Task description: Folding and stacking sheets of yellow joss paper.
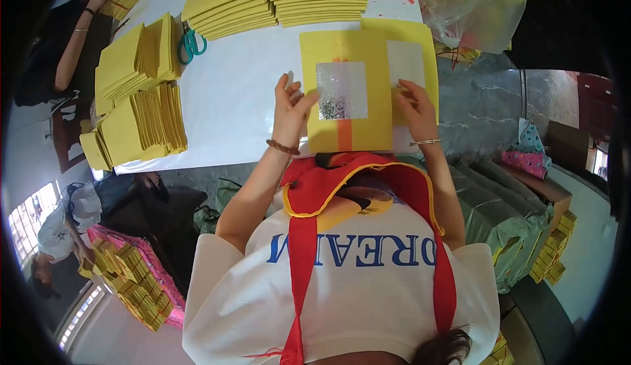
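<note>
In front of me at the table's near edge is a flat yellow paper piece [374, 102] with a shiny, partly clear square patch and an orange stripe. Behind it, to the right, another yellow piece [428, 56] with a white rectangle shows in part. My left hand [290, 109] is beside the front piece's left edge, fingers apart and thumb towards the patch; whether the thumb touches is unclear. My right hand [419, 110] hovers at the right over the rear piece, fingers loosely bent and apart. Neither hand visibly grips anything.
Stacks of yellow paper [230, 7] line the far side, and folded bundles [141, 125] stand at left. Teal scissors [191, 44] lie beside them. A clear plastic bag [470, 10] hangs at far right. Another person's arm [71, 49] reaches in at upper left. Green-grey sacks [503, 224] stand right.
</note>
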Motion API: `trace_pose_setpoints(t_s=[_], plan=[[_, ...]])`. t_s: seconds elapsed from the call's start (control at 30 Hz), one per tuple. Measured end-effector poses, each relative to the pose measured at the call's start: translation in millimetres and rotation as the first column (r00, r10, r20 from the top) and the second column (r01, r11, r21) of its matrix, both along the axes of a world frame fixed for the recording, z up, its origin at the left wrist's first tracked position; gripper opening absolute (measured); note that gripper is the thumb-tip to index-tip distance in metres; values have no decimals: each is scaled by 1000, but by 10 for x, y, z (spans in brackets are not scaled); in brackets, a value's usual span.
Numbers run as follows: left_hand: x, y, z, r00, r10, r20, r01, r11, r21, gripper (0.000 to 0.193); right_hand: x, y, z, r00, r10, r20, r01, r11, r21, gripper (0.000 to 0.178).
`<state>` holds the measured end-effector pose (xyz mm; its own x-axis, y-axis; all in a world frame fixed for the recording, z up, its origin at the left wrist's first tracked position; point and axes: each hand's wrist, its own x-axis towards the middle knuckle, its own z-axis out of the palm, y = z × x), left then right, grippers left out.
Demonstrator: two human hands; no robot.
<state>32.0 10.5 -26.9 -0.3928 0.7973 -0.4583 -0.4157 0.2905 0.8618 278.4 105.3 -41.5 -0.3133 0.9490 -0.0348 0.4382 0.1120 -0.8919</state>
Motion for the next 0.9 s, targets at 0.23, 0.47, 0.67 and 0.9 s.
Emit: trace_pose_setpoints(t_s=[0.23, 0.47, 0.67, 0.9], plan=[[47, 110, 70, 996, -34, -80, 29, 997, -69, 90, -272, -48, 43, 993, 103, -59, -111, 982, -154, 57], [-17, 246, -45, 996, 92, 21, -86, 977, -197, 82, -188, -6, -182, 981, 181, -64, -188, 972, -138, 62], [166, 263, -75, 991, 131, 3, -129, 984, -125, 54, -199, 2, -126, 982, 184, -36, -186, 979, -86, 59], [183, 235, -256, 991, 122, -54, -122, 993, 1, 52, -214, 9, -97, 984, 168, -60, -175, 976, -127, 61]])
